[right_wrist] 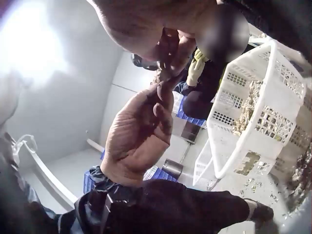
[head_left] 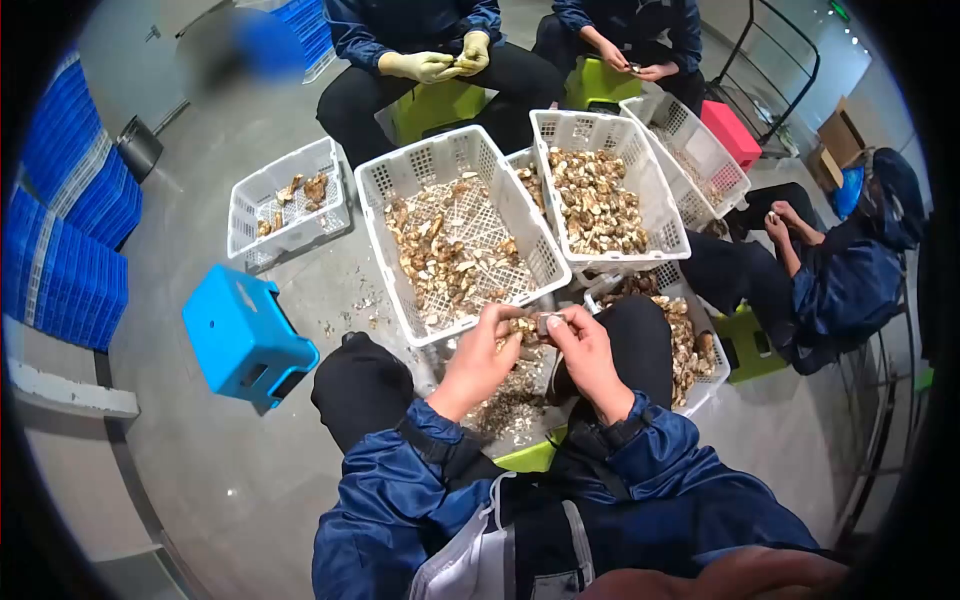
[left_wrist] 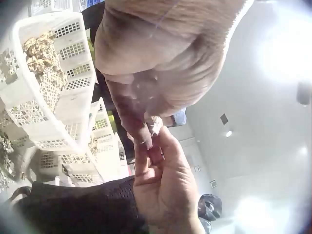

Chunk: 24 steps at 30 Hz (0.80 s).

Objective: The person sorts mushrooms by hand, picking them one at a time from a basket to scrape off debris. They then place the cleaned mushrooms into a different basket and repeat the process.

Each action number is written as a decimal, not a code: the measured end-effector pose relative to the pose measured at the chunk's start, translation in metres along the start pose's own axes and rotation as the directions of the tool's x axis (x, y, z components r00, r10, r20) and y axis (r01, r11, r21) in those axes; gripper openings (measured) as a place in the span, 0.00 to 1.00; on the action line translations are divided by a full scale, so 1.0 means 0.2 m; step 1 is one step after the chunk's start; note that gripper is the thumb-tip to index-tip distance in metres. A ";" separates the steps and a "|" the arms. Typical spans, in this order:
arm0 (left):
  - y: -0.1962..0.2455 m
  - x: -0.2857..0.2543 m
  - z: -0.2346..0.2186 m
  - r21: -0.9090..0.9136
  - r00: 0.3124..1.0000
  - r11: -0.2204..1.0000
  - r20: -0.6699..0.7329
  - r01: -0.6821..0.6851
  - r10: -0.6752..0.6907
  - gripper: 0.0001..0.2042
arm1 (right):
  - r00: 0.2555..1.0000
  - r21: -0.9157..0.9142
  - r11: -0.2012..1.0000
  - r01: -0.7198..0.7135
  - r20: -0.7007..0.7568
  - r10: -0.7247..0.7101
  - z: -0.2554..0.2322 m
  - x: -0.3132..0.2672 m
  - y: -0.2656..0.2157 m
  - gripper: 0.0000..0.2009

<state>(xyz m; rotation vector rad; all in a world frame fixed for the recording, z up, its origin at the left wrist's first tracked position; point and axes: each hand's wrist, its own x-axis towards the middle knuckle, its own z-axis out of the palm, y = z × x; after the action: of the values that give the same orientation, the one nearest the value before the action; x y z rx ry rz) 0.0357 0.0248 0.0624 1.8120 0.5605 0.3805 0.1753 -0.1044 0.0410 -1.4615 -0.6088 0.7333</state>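
Observation:
In the head view my left hand [head_left: 480, 362] pinches a small brown and pale mushroom piece [head_left: 524, 326] between thumb and fingers. Close on its right, my right hand [head_left: 588, 358] grips a small greyish object [head_left: 548, 323], too small to identify, at the piece's edge. Both hands are over the near rim of a white crate [head_left: 410, 325] that holds scattered mushroom pieces [head_left: 455, 285]. The wrist views show the left hand [left_wrist: 161, 53] and right hand [left_wrist: 165, 187] meeting at the fingertips; the held piece [right_wrist: 161, 77] is mostly covered by fingers.
A fuller white crate [head_left: 630, 262] stands right of the first, another [head_left: 712, 385] low by my right knee. A smaller crate [head_left: 290, 245] and a blue stool [head_left: 240, 335] are at left. Several people sit around; cuttings [head_left: 505, 410] lie between my legs.

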 end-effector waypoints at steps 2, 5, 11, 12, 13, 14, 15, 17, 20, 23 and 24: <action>0.00 -0.01 0.02 0.195 0.994 0.976 -0.035 -0.093 0.102 0.17 | 1.000 -0.022 1.000 -0.009 0.026 0.009 0.00 0.00 0.00 0.09; 0.02 -0.01 0.01 0.154 1.000 0.988 0.010 -0.026 0.024 0.17 | 0.989 0.151 0.977 -0.150 0.037 0.146 -0.04 0.01 0.04 0.09; 0.05 0.01 0.04 0.057 1.000 0.998 -0.004 -0.022 0.022 0.16 | 0.971 0.283 0.929 -0.237 0.090 0.220 -0.05 0.02 0.00 0.07; 0.06 0.01 0.04 0.004 1.000 1.000 -0.013 -0.013 0.013 0.16 | 0.968 0.362 0.898 -0.252 0.085 0.237 -0.05 0.02 0.00 0.07; 0.05 0.01 0.05 -0.026 0.999 0.999 -0.034 -0.027 0.026 0.16 | 0.964 0.439 0.859 -0.263 0.082 0.253 -0.06 0.02 -0.01 0.07; 0.03 0.02 0.06 -0.056 0.998 0.998 -0.055 -0.043 0.040 0.16 | 0.966 0.454 0.854 -0.255 0.082 0.244 -0.07 0.02 -0.01 0.07; 0.02 0.03 0.06 -0.086 0.996 0.995 -0.077 -0.060 0.053 0.16 | 0.984 0.336 0.925 -0.179 0.052 0.172 -0.06 0.02 -0.01 0.08; 0.03 0.02 0.05 0.044 0.998 0.999 -0.055 -0.028 0.030 0.15 | 1.000 0.077 0.997 -0.019 0.025 0.017 -0.02 0.01 -0.03 0.08; 0.01 0.03 0.06 -0.068 0.998 0.997 -0.062 -0.019 0.015 0.15 | 0.987 0.149 0.975 -0.162 0.045 0.157 -0.08 0.02 0.02 0.09; 0.06 0.02 0.00 0.035 0.997 0.996 0.028 0.077 -0.078 0.16 | 0.991 0.166 0.977 -0.132 0.058 0.124 -0.09 0.03 -0.02 0.09; 0.07 0.02 0.00 0.039 0.998 0.998 0.027 0.054 -0.055 0.16 | 0.996 0.083 0.994 -0.072 0.052 0.068 -0.07 0.01 -0.03 0.10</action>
<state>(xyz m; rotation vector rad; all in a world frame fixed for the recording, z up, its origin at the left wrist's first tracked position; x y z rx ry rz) 0.0419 0.0229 0.0761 1.8323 0.5996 0.3089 0.1878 -0.1109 0.0459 -1.3955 -0.5593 0.8418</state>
